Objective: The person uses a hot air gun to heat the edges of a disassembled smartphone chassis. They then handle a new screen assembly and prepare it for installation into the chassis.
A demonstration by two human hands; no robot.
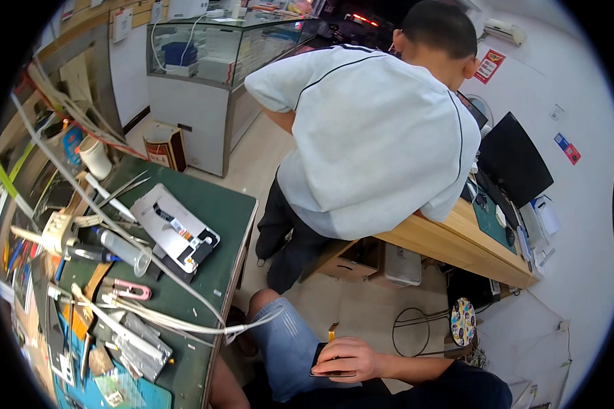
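Near the lower edge, my right hand (351, 356) is closed over a dark, glossy phone screen (334, 373), its fingers lying across the panel. A short gold ribbon cable (332, 332) sticks up just beyond the fingers. The hand rests above my leg in denim shorts (286, 341). My left hand does not show. To the left, on the green workbench (215, 198), lies a silver phone panel (174, 225) with its black ribbon cable and connectors exposed.
White cables (184, 320), a pink-handled cutter (128, 290), a brush (80, 317), a clear syringe-like tube (124, 252) and tweezers (126, 187) crowd the bench. A person in a white shirt (382, 136) leans over a wooden desk (450, 245) with a monitor (515, 160). A patterned stool (463, 320) stands right.
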